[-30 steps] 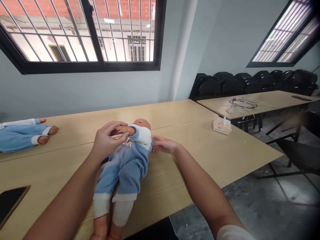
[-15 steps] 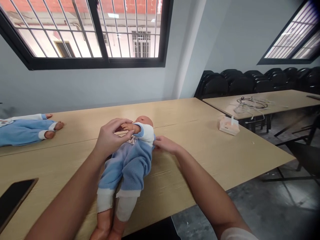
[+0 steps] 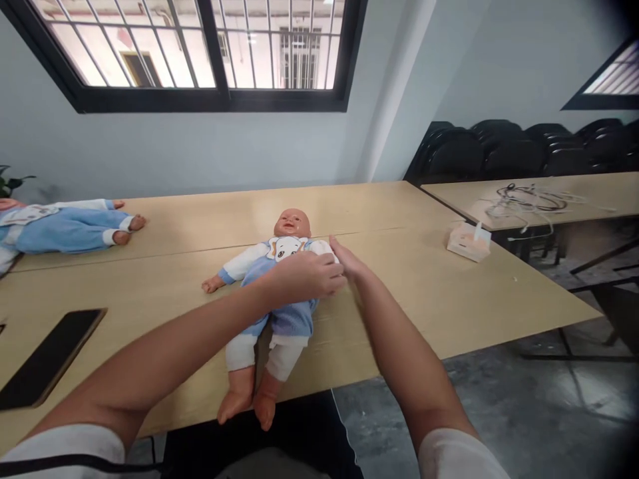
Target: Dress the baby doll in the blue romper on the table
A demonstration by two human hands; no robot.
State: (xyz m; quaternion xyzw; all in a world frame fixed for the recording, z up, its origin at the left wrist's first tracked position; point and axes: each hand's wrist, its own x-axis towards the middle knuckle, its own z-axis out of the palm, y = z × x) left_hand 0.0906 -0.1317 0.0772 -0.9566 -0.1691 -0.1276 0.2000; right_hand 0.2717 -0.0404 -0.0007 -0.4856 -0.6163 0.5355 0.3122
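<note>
A baby doll [image 3: 291, 225] in a blue and white outfit lies face up on the wooden table [image 3: 399, 286], its feet at the near edge. My left hand [image 3: 314, 274] reaches across the doll's body, its fingers curled round the doll's arm on the right side, which they mostly hide. Beside that same arm is my right hand [image 3: 345, 261], partly covered by the left fingers; what it grips, if anything, is hidden. The doll's other arm is stretched out to the left.
A second doll [image 3: 74, 227] lies at the far left. A phone [image 3: 52, 356] rests at the near left. To the right are a tissue box [image 3: 469, 242], tangled cables [image 3: 529, 199] on another table, and stacked black chairs [image 3: 509, 150].
The doll has turned from its side onto its back. My left hand has let go of one doll arm and moved right, across the body, to the other arm. The view has shifted.
</note>
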